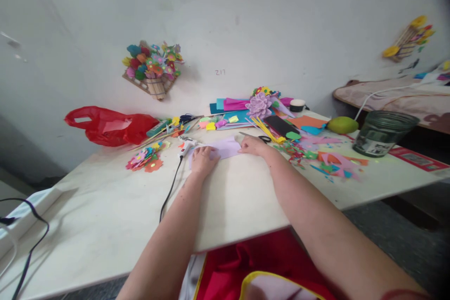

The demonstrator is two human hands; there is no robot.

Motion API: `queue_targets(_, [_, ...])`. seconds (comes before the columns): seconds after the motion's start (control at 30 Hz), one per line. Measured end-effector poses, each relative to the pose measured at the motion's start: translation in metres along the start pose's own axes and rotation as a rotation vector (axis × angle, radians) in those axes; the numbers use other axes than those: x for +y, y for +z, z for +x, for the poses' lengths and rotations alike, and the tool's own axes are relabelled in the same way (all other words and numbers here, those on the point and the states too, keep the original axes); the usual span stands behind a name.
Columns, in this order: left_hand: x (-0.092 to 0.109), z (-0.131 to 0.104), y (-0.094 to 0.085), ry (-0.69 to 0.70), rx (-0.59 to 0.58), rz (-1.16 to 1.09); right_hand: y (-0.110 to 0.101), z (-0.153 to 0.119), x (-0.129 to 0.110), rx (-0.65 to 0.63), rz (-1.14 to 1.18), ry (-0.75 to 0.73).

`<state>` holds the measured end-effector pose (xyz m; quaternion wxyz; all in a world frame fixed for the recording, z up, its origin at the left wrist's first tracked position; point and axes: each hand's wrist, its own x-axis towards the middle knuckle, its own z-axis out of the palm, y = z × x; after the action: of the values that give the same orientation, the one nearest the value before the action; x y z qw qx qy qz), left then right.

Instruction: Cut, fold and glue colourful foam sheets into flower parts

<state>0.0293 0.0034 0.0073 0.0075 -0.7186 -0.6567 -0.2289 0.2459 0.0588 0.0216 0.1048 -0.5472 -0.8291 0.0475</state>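
Observation:
A lilac sheet of craft paper or foam (228, 147) lies on the white table under both my hands. My left hand (204, 158) rests on its left part, palm down with the fingers stretched out. At the right end, my right hand (253, 145) has its fingers closed on the sheet's edge. A small greyish piece (239, 138) shows by those fingertips; its kind is unclear. Just behind the right hand lie scissors with black handles (265, 139). A white glue gun (187, 146) sits beside my left hand, its black cord trailing toward the table's front.
Paper flowers (146, 157) and a red plastic bag (108, 126) are at left. Behind are coloured sheets, a lilac flower (259, 104) and a dark phone (281, 126). Paper scraps (337, 164), a green fruit (342, 125) and a glass jar (381, 133) stand right. A power strip (31, 215) is front left.

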Motion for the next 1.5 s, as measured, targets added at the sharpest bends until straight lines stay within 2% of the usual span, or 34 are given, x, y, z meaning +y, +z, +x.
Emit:
queue_targets(0.13, [0.001, 0.000, 0.001, 0.233, 0.013, 0.081, 0.000, 0.000, 0.001, -0.003, -0.026, 0.018])
queue_targets(0.3, [0.000, 0.001, 0.003, 0.366, -0.128, 0.093, 0.000, -0.002, 0.001, 0.052, -0.103, 0.033])
queue_targets(0.73, [0.007, -0.001, -0.003, 0.403, -0.263, 0.187, 0.012, 0.004, 0.005, 0.071, -0.050, 0.130])
queue_targets(0.87, [0.009, -0.002, -0.005, 0.429, -0.305, 0.188, 0.013, 0.004, 0.007, 0.118, -0.044, 0.145])
queue_targets(1.0, [0.009, -0.003, -0.006, 0.425, -0.338, 0.157, 0.008, 0.004, 0.004, 0.232, -0.064, 0.108])
queue_targets(1.1, [0.009, -0.004, -0.006, 0.419, -0.348, 0.145, 0.006, 0.002, -0.007, 0.316, -0.018, 0.066])
queue_targets(1.3, [0.011, -0.005, -0.007, 0.395, -0.362, 0.151, 0.008, 0.001, -0.031, 0.235, 0.070, -0.104])
queue_targets(1.4, [0.012, -0.005, -0.006, 0.383, -0.354, 0.137, 0.008, 0.003, -0.033, 0.348, 0.035, -0.110])
queue_targets(1.5, [0.012, -0.005, -0.005, 0.376, -0.337, 0.128, 0.011, 0.005, -0.035, 0.421, 0.129, -0.118])
